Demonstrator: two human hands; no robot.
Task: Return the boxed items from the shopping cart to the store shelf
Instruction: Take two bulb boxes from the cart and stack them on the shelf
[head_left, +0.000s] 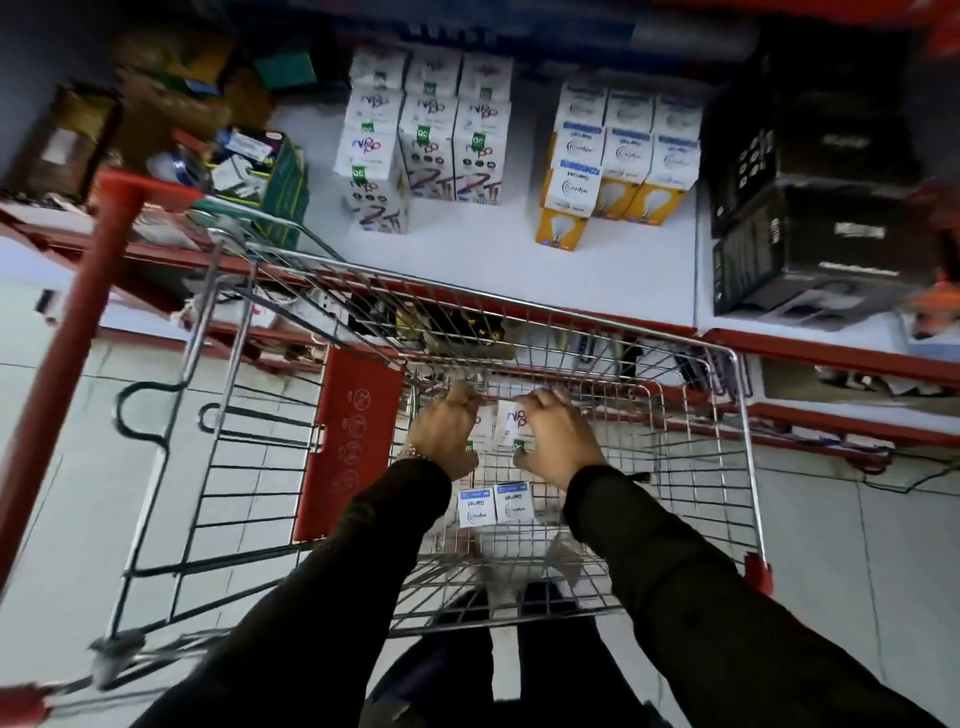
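Wire cart (675, 415) on pale tiles (62, 467), white shelf (493, 249) behind

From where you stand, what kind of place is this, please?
Most likely a retail store aisle, perhaps the electrical section. A silver wire shopping cart stands against a white shelf with red edging, which holds rows of white and yellow light-bulb boxes. Both hands reach for boxes inside the cart.

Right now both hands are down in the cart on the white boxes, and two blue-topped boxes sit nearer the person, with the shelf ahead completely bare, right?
Not quite: the shelf is not bare. The head view shows white boxes, yellow bulb boxes and black boxes on it. The rest holds: left hand and right hand are in the cart on the white boxes, with two blue-topped boxes nearer the person.
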